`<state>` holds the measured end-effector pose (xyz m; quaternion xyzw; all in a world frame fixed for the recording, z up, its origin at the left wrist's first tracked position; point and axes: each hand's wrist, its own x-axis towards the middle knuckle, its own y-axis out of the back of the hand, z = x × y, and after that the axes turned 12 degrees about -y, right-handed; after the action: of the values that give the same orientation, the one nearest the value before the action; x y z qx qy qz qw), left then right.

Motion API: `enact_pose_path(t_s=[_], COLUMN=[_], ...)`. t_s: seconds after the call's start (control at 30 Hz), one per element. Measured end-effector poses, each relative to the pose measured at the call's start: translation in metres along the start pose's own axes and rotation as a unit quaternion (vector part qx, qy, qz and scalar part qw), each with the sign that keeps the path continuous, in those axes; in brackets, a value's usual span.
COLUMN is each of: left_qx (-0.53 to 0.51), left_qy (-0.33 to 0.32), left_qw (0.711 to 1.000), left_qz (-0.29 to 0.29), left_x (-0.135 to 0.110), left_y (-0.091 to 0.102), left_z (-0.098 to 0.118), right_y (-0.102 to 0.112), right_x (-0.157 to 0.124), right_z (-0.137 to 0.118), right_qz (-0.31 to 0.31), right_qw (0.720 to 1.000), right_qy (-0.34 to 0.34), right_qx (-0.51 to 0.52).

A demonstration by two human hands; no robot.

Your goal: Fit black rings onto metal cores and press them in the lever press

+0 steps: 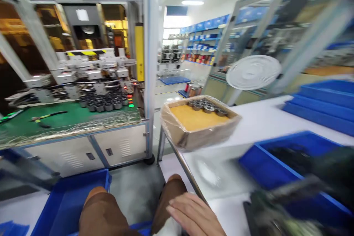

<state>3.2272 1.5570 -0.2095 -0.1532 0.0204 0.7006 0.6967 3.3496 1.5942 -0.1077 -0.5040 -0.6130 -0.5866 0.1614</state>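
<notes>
a: only one bare hand [193,215] showed, low at six o'clock, and which hand it was could not be told. its fingers [179,206] lay flat and slightly spread, pointing toward nine o'clock. it gripped nothing and rested at the near edge of the white table [265,121], over the knee in brown shorts [105,214].

b: and what lay nearest to it?

a: at four o'clock of the hand sat a blurred dark object [276,206], close beside it; whether it was touched could not be told. behind that, at three o'clock of the frame, stood a blue bin [265,166] with dark contents too blurred to name.

b: what of the box?

a: a cardboard box [199,132] wrapped in clear film sat at the table's far corner, at twelve o'clock of the hand and well apart from it. a tan sheet lined it, and a few metal rings [206,106] were grouped at its far side.

b: the surroundings?

a: at ten o'clock stood a machine bench with a green mat [69,120] bearing rows of dark rings [105,103]. a white fan [253,72] stood at one o'clock, stacked blue trays [320,107] at two o'clock, and another blue bin [69,199] on the floor at eight o'clock.
</notes>
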Motion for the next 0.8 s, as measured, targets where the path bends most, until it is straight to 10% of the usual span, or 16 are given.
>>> enact_pose_path(t_s=[0.23,0.37,0.53,0.67,0.8], left_qx=[0.148,0.302,0.392,0.440,0.434], left_qy=[0.082,-0.021,-0.173,-0.348,-0.377], left_qw=[0.977,0.953,0.889,0.771,0.761], left_qz=[0.133,0.018,-0.164,-0.302,-0.300], left_x=[0.043,0.096,0.155,0.200,0.206], left_y=[-0.062,-0.111,-0.162,-0.164,-0.153], left_z=[0.045,0.078,0.054,0.026,0.015], right_y=[0.005,0.039,0.104,0.158,0.229], right_x=[-0.010,-0.030,-0.091,-0.141,-0.175], right_z=[0.011,0.021,0.014,0.000,0.026], right_qz=[0.032,0.125,0.187,0.240,0.234], right_qw=[0.984,0.981,0.932,0.836,0.769], right_qy=[-0.126,-0.149,-0.248,-0.325,-0.341], right_qx=[0.119,0.007,-0.187,-0.371,-0.487])
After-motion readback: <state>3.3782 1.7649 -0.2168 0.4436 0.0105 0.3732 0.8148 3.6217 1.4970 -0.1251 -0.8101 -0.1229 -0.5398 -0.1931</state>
